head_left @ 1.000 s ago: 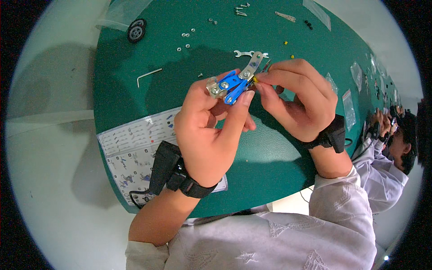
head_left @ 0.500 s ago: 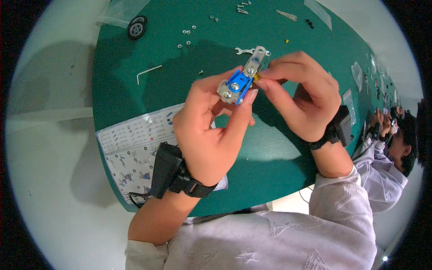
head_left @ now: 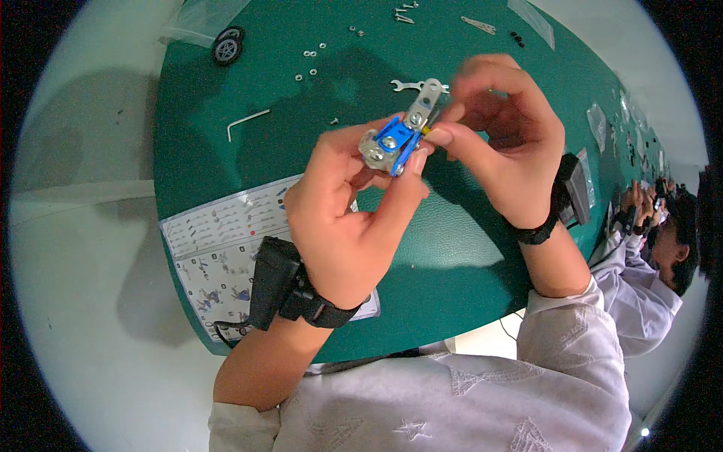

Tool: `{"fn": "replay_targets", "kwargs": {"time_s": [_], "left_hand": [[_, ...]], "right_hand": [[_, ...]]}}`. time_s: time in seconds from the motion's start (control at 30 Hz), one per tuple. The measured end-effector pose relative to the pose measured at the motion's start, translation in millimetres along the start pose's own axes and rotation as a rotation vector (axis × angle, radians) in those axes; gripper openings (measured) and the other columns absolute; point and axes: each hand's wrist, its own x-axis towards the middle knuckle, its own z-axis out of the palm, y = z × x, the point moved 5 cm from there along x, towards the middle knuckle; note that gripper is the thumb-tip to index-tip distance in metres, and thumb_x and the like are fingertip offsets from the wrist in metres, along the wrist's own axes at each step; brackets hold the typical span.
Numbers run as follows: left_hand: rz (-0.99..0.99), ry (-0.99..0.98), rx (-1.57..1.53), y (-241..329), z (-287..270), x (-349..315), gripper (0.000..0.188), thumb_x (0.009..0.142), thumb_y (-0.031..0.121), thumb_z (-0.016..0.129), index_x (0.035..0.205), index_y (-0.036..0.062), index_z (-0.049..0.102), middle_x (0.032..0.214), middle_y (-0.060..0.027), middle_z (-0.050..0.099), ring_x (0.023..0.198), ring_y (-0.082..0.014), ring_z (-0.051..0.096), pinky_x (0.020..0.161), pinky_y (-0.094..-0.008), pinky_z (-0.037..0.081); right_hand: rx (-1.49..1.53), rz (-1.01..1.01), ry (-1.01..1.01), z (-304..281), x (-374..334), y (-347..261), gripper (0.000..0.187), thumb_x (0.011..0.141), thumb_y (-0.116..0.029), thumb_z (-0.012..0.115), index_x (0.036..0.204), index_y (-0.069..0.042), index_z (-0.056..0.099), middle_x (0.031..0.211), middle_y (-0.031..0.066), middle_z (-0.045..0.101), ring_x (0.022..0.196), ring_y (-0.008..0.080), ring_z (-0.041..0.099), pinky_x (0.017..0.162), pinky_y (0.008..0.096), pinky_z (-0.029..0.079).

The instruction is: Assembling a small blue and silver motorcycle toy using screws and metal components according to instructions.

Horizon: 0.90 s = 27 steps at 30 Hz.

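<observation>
My left hand (head_left: 350,215) is closed around a small assembly of silver perforated metal plates and blue pieces (head_left: 392,143), fixed with round-headed screws. A silver strip with holes (head_left: 430,92) juts up from its far end. My right hand (head_left: 508,139) meets the assembly's right side, its thumb tip against a small yellow part (head_left: 426,130). The right fingers are curled and the index finger is blurred. What lies behind these fingertips is hidden. Just beyond the assembly, a small open-ended wrench (head_left: 403,86) lies on the green table, partly covered.
A printed instruction sheet (head_left: 218,264) lies under my left forearm. Farther off are a hex key (head_left: 248,123), several nuts (head_left: 313,71), black wheels (head_left: 227,48), several screws (head_left: 404,16), metal strips (head_left: 478,25) and black pieces (head_left: 517,38). Another person (head_left: 648,279) sits at the right.
My right index finger and knuckles have moved up and slightly away from the thumb, now covering a yellow piece on the table. The left hand with the assembly has shifted slightly left.
</observation>
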Motion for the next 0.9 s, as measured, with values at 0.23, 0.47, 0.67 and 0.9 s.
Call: {"fn": "replay_targets", "kwargs": {"time_s": [0.23, 0.47, 0.67, 0.9], "left_hand": [[0.006, -0.05, -0.091, 1, 2, -1, 0.027, 0.094, 0.0, 0.061, 0.119, -0.0035, 0.051, 0.099, -0.0142, 0.07, 0.077, -0.0169, 0.07, 0.065, -0.025, 0.056], [0.004, -0.087, -0.078, 3, 3, -1, 0.026, 0.094, 0.001, 0.06, 0.119, -0.0036, 0.052, 0.1, -0.014, 0.07, 0.084, -0.0197, 0.071, 0.069, -0.0271, 0.057], [-0.052, -0.086, -0.127, 0, 4, 2, 0.024, 0.097, 0.006, 0.058, 0.119, -0.0038, 0.054, 0.096, -0.0129, 0.069, 0.078, -0.0184, 0.069, 0.064, -0.0268, 0.055], [-0.354, -0.124, -0.493, -6, 4, 2, 0.03, 0.102, 0.027, 0.051, 0.117, 0.0015, 0.056, 0.088, -0.0113, 0.065, 0.068, -0.0174, 0.059, 0.059, -0.0301, 0.045]], "right_hand": [[0.171, 0.164, -0.091, 3, -2, 5, 0.041, 0.08, 0.004, 0.075, 0.119, 0.006, 0.063, 0.106, 0.0118, 0.069, 0.082, 0.0118, 0.068, 0.07, 0.0232, 0.054], [0.179, 0.066, -0.081, 1, -6, 9, 0.039, 0.081, 0.004, 0.075, 0.117, 0.006, 0.063, 0.104, 0.0121, 0.07, 0.084, 0.0124, 0.068, 0.073, 0.025, 0.055], [0.302, 0.153, -0.037, 4, -4, 11, 0.035, 0.084, -0.002, 0.073, 0.117, 0.004, 0.063, 0.102, 0.0116, 0.07, 0.084, 0.0127, 0.067, 0.065, 0.0238, 0.053], [0.32, 0.132, -0.182, -9, 5, 1, 0.028, 0.099, -0.02, 0.057, 0.114, 0.002, 0.067, 0.098, 0.0119, 0.069, 0.075, 0.0131, 0.064, 0.057, 0.0226, 0.049]]}}
